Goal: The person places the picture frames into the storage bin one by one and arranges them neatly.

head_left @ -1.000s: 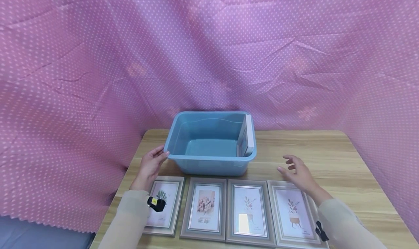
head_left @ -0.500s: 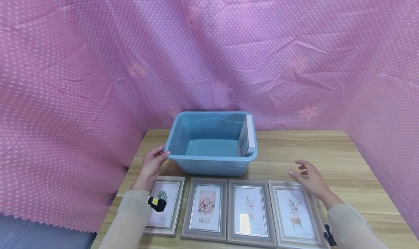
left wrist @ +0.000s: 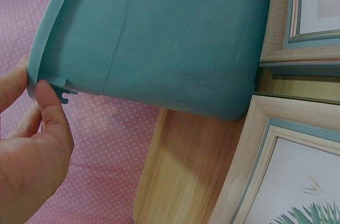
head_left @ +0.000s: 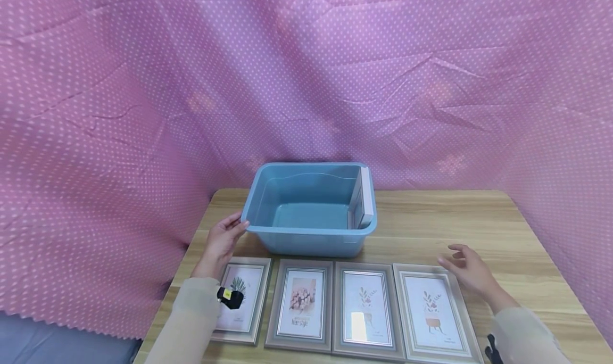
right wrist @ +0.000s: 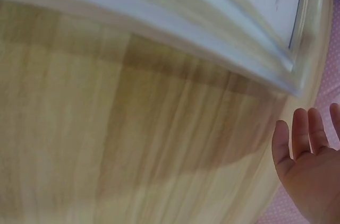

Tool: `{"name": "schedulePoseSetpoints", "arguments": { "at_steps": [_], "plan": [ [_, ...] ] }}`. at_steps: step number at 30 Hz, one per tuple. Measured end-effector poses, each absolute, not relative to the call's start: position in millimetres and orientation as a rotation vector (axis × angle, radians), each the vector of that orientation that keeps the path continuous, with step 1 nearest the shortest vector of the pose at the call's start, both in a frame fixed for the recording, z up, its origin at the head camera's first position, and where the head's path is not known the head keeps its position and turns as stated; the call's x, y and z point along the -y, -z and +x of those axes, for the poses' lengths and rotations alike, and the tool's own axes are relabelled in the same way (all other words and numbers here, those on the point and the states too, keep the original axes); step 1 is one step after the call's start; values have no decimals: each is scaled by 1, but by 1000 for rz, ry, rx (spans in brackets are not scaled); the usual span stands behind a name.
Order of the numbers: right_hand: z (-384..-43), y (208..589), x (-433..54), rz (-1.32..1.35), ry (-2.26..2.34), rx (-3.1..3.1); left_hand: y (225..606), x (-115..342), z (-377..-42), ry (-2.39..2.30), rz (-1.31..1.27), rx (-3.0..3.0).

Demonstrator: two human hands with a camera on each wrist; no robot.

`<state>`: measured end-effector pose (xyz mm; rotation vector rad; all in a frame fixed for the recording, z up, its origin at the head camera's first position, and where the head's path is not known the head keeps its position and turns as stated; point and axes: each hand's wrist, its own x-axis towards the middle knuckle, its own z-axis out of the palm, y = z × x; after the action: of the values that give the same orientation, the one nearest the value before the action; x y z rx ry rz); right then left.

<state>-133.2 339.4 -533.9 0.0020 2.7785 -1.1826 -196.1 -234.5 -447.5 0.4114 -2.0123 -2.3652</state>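
My left hand (head_left: 222,243) pinches the near left corner of the rim of a blue plastic tub (head_left: 308,242). In the left wrist view its thumb and fingers close over the rim. Inside the tub one picture frame (head_left: 365,196) stands on edge against the right wall. To the right, my right hand (head_left: 471,271) hovers with loosely bent fingers and nothing in it. Nearest to it lies the rightmost picture frame (head_left: 435,312), showing a potted-plant print, flat on the table. The right wrist view has this frame's edge beside the hand, apart from it.
Along the near side lie more picture frames: one with a plant print (head_left: 365,311), one with flowers (head_left: 301,305), and one with a palm leaf (head_left: 241,295) partly under my left forearm. The wooden table (head_left: 440,215) backs onto a pink dotted curtain (head_left: 306,76).
My right hand has moved right and toward me, away from the tub, past the top of the rightmost picture frame. The left hand stays on the rim, and the tub has barely shifted.
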Motion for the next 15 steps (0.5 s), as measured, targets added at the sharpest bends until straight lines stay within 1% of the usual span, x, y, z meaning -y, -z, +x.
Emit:
{"name": "schedulePoseSetpoints", "arguments": {
  "at_steps": [11, 15],
  "plan": [
    [-125, 545, -357, -49, 1135, -2776, 448, 236, -196, 2379, 395, 2015],
    [-122, 545, -359, -30, 1129, -2739, 447, 236, -196, 2387, 401, 2001]
  ]
}}
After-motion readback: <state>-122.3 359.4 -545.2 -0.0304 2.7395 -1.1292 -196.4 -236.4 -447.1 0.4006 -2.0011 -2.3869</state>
